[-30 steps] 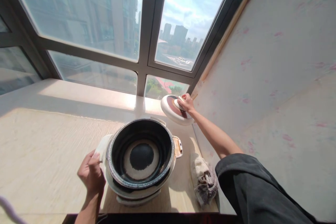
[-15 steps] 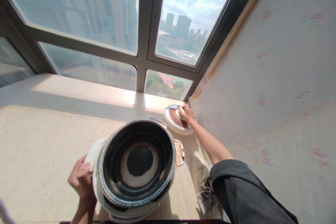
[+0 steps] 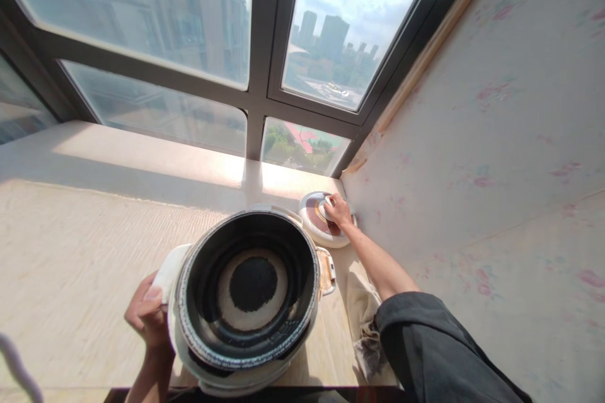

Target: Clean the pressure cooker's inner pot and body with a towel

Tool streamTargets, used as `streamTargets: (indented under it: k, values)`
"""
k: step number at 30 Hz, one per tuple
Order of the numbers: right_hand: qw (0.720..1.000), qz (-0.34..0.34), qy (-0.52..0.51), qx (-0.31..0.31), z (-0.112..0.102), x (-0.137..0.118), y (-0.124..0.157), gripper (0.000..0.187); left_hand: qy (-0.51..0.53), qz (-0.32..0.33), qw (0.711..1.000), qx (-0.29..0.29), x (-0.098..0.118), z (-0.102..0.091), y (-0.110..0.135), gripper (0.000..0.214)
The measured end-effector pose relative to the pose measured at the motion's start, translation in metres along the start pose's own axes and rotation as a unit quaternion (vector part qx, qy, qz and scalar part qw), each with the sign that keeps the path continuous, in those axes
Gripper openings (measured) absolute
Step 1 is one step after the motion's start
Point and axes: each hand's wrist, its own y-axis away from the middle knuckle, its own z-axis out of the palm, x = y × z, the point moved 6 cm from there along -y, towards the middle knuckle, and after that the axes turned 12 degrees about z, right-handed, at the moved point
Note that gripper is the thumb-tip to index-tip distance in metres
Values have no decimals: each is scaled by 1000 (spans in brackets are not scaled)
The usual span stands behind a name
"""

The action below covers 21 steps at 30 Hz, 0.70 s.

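A white electric cooker [image 3: 302, 343] with a dark, worn inner pot [image 3: 253, 283] stands open in front of me. My left hand [image 3: 147, 312] grips the white side handle [image 3: 171, 274], thumb on top. Away in the corner by the wall, my right hand [image 3: 338, 210] has its fingers closed round the knob of a round white and brown lid [image 3: 316, 217]. The lid is at the sill's surface; I cannot tell whether it rests there fully. On the cooker's right side sits a hinge or latch piece [image 3: 327, 269] with brownish stains.
A crumpled cloth [image 3: 362, 302] lies along the right wall [image 3: 510, 157], under my forearm. Framed windows [image 3: 259, 63] rise behind the pale sill [image 3: 94, 252]. A light-coloured cord [image 3: 19, 365] shows at the lower left. A dark edge runs along the bottom.
The view has shifted slightly. Both hands keep their holds, and the cooker and lid look nearly the same. More of the cord shows at the lower left.
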Motion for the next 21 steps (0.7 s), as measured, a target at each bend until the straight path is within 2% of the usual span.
streamTargets:
  k: [12,21]
  values:
    - [1000,20,17,1,12,8,11,22,5,3,1000,-2,5,2,1,30]
    - [1000,13,5,3,19,13,16,25,5,-6,1000,-10,-4,2,-1,31]
